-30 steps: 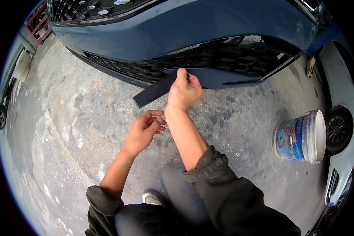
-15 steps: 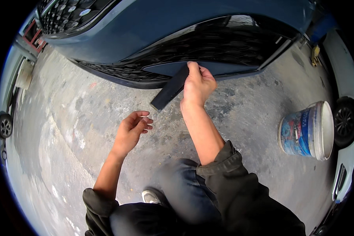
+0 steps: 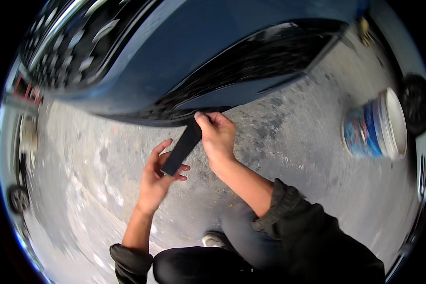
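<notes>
My right hand point(image 3: 218, 142) pinches the upper end of a flat black strip point(image 3: 183, 146) between thumb and fingers. The strip is straight-edged and stiff-looking, and slants down toward the left; I cannot make out its exact kind. Around its lower end is my left hand point(image 3: 155, 180), open, thumb and fingers apart, with some fingers behind the strip; whether they touch it I cannot tell. Just beyond my right hand is the lower edge of a dark blue car bumper point(image 3: 175, 61), with a black mesh grille point(image 3: 270, 52) and a blue lower trim piece point(image 3: 222, 96).
A paint-stained bucket point(image 3: 371, 128) stands on the stained concrete floor point(image 3: 104, 189) to the right. Beyond it are a car wheel point(image 3: 415, 105) and a yellow object point(image 3: 364, 32). Another wheel point(image 3: 19, 199) and a pale container point(image 3: 28, 135) are at the left. My shoe point(image 3: 214, 240) is below.
My right hand has drawn the black strip down and left, away from the trim piece. The left hand now meets its lower end. The view has tilted, with some blur.
</notes>
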Tool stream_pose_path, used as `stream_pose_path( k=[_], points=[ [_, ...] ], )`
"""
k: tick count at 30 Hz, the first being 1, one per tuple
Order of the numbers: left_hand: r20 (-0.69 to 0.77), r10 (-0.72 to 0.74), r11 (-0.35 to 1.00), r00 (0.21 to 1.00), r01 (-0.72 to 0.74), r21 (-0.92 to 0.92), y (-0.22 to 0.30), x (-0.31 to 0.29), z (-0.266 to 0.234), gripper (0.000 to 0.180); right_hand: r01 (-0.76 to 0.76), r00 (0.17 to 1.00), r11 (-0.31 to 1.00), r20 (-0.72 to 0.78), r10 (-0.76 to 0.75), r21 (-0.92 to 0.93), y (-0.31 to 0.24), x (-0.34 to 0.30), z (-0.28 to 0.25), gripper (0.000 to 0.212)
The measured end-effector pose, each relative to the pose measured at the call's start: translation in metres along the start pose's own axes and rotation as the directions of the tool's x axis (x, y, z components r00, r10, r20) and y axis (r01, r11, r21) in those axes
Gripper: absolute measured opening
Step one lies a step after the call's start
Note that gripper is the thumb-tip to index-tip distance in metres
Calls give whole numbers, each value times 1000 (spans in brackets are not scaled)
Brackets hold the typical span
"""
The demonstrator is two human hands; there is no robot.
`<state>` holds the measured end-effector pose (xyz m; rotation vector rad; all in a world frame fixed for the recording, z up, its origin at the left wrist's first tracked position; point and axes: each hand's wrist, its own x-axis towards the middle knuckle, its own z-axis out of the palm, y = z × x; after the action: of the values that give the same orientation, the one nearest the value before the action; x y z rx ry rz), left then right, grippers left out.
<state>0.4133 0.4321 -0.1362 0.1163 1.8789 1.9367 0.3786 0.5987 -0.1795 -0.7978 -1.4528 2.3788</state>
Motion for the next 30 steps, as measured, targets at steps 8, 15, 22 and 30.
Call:
stream_pose_path(
  k=[8, 15, 22, 30],
  points=[
    [267, 76, 879, 961, -191, 436, 25, 24, 61, 21, -126, 990, 991, 53, 128, -42, -70, -6, -65, 25],
    [368, -332, 889, 869, 419, -187, 0, 47, 69, 47, 73, 994, 997, 82, -73, 2, -36, 10, -112, 25],
    [246, -37, 915, 968, -66, 397, -18, 49, 81, 32, -187, 982, 819, 118, 147, 542, 28, -32, -108, 39],
    [553, 34, 549, 833, -477, 686, 41, 47, 83, 36, -446, 859, 678, 493, 139, 585, 31, -43, -98, 41]
  ],
)
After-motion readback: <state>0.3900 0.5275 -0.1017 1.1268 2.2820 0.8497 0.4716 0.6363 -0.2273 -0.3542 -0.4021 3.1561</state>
